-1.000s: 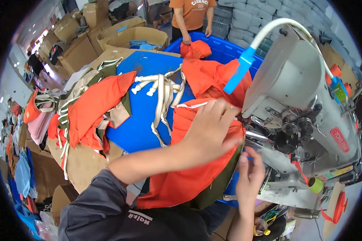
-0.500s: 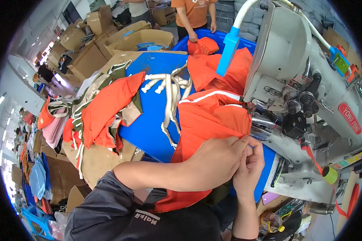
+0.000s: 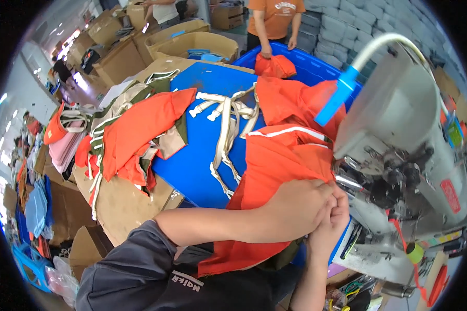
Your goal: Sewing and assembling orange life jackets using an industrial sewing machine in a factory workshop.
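Observation:
An orange fabric piece [image 3: 272, 160] with a white strip along its top edge lies over the blue board and hangs down in front of my body. Both hands meet at its right edge, close to the sewing machine [image 3: 394, 119]. My left hand [image 3: 298, 207] bends over the cloth with its fingers pinched on the edge. My right hand [image 3: 333, 212] is closed against it, thumb and fingers gripping the same edge. The fingertips partly hide what lies between them. Cream straps [image 3: 225, 124] lie loose to the left of the cloth, and more orange fabric [image 3: 296, 101] lies behind it.
On the left, a pile of orange, olive and beige pieces [image 3: 140, 129] covers a brown board [image 3: 124, 207]. A co-worker [image 3: 275, 20] handles orange cloth at a blue bin [image 3: 316, 65]. A blue-tipped white lamp arm [image 3: 337, 96] hangs beside the machine. Cardboard boxes [image 3: 197, 44] stand behind.
The view has shifted, so the machine and cloth appear farther right and lower. My hands stay together on the fabric's edge, with little change in their grip.

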